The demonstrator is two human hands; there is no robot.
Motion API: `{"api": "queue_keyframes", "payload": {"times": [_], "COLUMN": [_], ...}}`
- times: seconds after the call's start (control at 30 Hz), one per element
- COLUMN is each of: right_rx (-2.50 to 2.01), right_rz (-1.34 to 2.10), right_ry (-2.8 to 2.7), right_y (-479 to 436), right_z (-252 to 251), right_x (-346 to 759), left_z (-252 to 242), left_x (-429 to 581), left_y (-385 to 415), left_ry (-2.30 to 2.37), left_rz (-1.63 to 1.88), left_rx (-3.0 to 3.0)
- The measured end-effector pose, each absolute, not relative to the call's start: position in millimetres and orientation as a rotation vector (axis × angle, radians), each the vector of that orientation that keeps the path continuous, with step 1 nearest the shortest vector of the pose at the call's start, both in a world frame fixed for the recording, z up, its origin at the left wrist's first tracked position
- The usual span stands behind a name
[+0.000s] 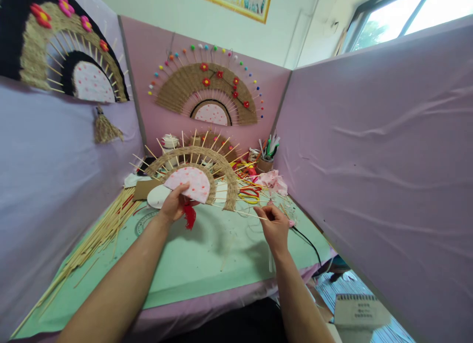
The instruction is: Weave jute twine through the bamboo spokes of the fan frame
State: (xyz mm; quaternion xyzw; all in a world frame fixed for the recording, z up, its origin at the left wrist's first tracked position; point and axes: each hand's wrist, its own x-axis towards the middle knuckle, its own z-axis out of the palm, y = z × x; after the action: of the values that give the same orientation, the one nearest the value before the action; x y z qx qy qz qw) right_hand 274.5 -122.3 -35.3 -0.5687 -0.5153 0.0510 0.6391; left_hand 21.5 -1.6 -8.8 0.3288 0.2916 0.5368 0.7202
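A half-round fan point(229, 178) of thin wooden sticks and woven tan twine is held up over the table. My left hand point(175, 203) is closed on its pink-and-white spotted centre piece point(192, 182), thumb on the front. Red threads point(189, 217) hang just below that hand. At the fan's lower right, my right hand point(275, 224) pinches the outer end of the lowest stick point(249, 215); whether twine is also between the fingers I cannot tell. Red-handled scissors point(250, 191) and yellow-handled ones point(248, 200) lie behind the fan's right edge.
Many loose sticks point(99, 229) lie along the table's left side, near a clear protractor point(145, 224). A black cord point(308, 242) crosses the right edge. Behind stands a pot of tools point(264, 164) beside pink cloth point(272, 181). Finished fans point(173, 89) hang on the partitions.
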Motion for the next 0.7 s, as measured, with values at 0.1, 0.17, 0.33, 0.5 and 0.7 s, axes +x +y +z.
{"api": "queue_keyframes", "payload": {"times": [0.1,0.17,0.33,0.5,0.7], "right_rx": [-1.267,-1.239,-1.21,-1.228,-1.233], "right_rz": [-0.009,-0.056,-0.098,-0.039,0.051], "right_ry": [-1.223,-1.266,-1.312,-1.317,-1.325], "right_y": [-127.2,-130.6,-137.0,-140.4,-145.6], "right_z": [-30.5,-27.5,-23.1,-18.6,-10.9], "right_x": [276.9,278.2,281.4,282.4,282.3], "left_z": [-10.0,-11.2,-13.7,-14.9,-14.4], "left_x": [18.9,17.8,16.4,15.1,13.2], "left_y": [0.9,2.4,5.1,6.6,7.0], "left_ry": [0.652,0.644,0.646,0.623,0.639], "left_rz": [1.194,1.197,1.189,1.191,1.175], "left_rx": [0.751,0.766,0.77,0.784,0.794]}}
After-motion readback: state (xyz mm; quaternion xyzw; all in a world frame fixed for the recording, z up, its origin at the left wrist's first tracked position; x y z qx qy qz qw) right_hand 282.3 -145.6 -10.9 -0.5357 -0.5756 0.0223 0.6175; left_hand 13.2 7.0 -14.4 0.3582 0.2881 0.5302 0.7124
